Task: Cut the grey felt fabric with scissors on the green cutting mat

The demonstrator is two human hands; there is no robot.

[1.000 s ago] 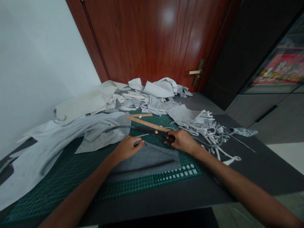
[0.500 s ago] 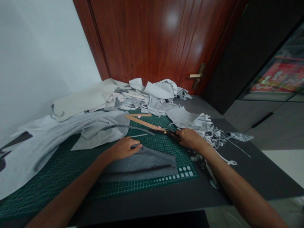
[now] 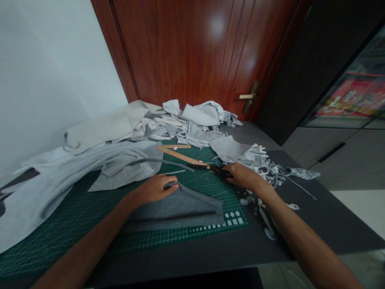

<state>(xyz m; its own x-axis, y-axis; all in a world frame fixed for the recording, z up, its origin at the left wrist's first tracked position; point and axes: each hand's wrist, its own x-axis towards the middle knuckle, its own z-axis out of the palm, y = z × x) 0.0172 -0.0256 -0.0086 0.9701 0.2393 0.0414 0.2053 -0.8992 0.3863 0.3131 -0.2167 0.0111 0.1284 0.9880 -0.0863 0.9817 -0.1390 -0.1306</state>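
Note:
My left hand (image 3: pixel 155 188) pinches the upper edge of a dark grey piece of fabric (image 3: pixel 183 206), which lies folded on the green cutting mat (image 3: pixel 207 182). A bit of cloth bunches up between thumb and fingers. At the mat's right side, my right hand (image 3: pixel 239 175) is closed round the handles of black scissors (image 3: pixel 207 167). Their blades point left, low over the mat, apart from the dark fabric. Just beyond the blades lies a wooden ruler (image 3: pixel 180 155). A narrow dark grey strip (image 3: pixel 159 161) runs to the blade tips; whether they touch, I cannot tell.
Light grey cloth (image 3: pixel 120 162) spreads over the mat's left side. Behind, heaped fabric scraps (image 3: pixel 201 114) reach the wooden door (image 3: pixel 186 52). More cut scraps (image 3: pixel 258 158) lie beyond my right hand. Small loose items (image 3: pixel 264 218) sit under my right forearm on the dark table (image 3: pixel 315 224).
The dark fabric's edge at my left hand is raised slightly. My right hand and the scissors stay nearly in place. The whole view has shifted a little.

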